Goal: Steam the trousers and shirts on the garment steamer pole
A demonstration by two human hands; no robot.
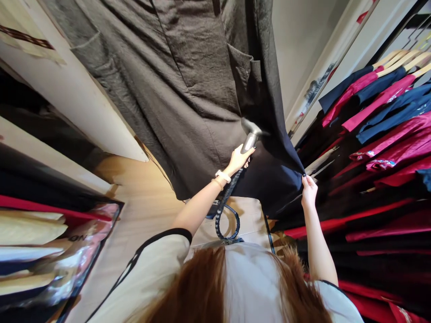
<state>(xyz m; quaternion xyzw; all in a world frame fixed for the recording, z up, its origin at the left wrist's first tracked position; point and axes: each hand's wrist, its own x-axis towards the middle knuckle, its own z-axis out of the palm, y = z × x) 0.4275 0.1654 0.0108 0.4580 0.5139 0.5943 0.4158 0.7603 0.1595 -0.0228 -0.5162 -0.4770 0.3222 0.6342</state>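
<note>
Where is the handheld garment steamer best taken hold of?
Grip the steamer's grey handle from below, as the left hand does: it narrows beneath the head, which faces the dark garment, and the braided cord leaves its lower end.

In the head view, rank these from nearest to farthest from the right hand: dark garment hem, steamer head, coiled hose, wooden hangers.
From the right hand:
1. Dark garment hem: pinched in the hand, at its upper left.
2. Steamer head, up and left, and coiled hose, down and left: too close to call.
3. Wooden hangers: far upper right, on the rack.
</note>
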